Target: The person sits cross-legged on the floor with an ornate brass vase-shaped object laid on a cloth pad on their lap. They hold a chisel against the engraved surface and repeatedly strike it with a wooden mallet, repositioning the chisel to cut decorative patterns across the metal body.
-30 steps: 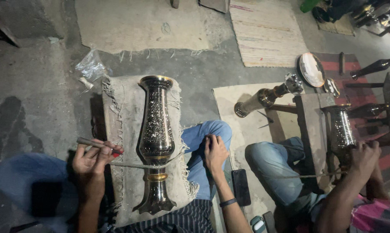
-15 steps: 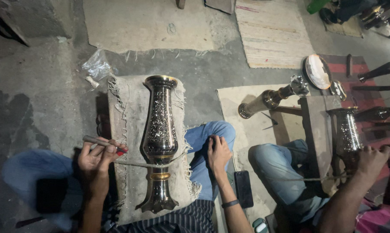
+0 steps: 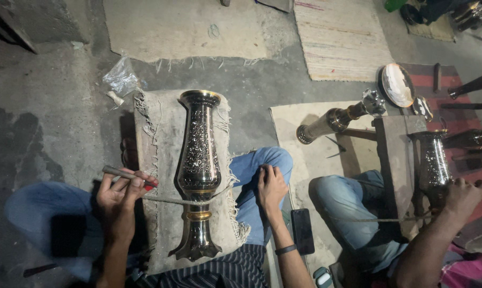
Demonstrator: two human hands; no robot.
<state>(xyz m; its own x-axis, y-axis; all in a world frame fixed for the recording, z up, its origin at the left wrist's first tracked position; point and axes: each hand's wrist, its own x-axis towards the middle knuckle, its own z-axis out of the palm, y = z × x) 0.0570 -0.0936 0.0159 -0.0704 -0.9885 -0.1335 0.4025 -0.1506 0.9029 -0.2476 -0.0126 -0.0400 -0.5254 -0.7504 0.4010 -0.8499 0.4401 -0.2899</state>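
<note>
A tall dark engraved metal vase [image 3: 200, 170] with gold bands lies on a frayed cloth-covered block [image 3: 161, 154] in front of me, its mouth pointing away. A cord [image 3: 169, 200] runs across its lower body. My left hand [image 3: 118, 194] is left of the vase, closed on a thin metal tool [image 3: 124, 174] and touching the cord's end. My right hand [image 3: 272, 185] rests on my right knee in blue jeans [image 3: 251, 170], fingers spread, holding nothing.
A co-worker's hand [image 3: 462, 194] at the right touches another dark vase [image 3: 434, 165] on a wooden bench [image 3: 394, 154]. A brass vase [image 3: 334, 120] lies beside it. A phone [image 3: 304, 230] lies on a mat. A crumpled plastic bag [image 3: 121, 80] sits on the concrete floor.
My view has shifted slightly, so everything sits a little lower and to the right. My left hand stays on the tool; my right hand stays on the knee.
</note>
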